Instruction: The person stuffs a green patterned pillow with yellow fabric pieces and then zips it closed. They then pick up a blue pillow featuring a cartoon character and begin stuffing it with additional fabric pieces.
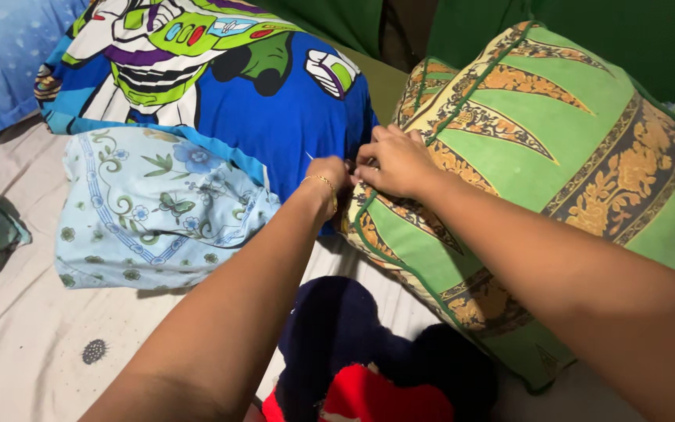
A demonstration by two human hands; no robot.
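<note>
A pale blue floral fabric pillow (158,211) lies at the left on the cream bedsheet (33,344), under a blue cartoon-print pillow (220,78). The left hand (328,176) and right hand (392,162) meet, fingers pinched on the corner edge of the large green-and-gold patterned cushion (556,164) at right.

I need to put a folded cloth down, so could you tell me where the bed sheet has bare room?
The sheet is bare at the lower left, below the pale floral pillow and left of the left arm. It is crowded where the left hand and right hand meet at the green pillow, with the plush toy below.
</note>
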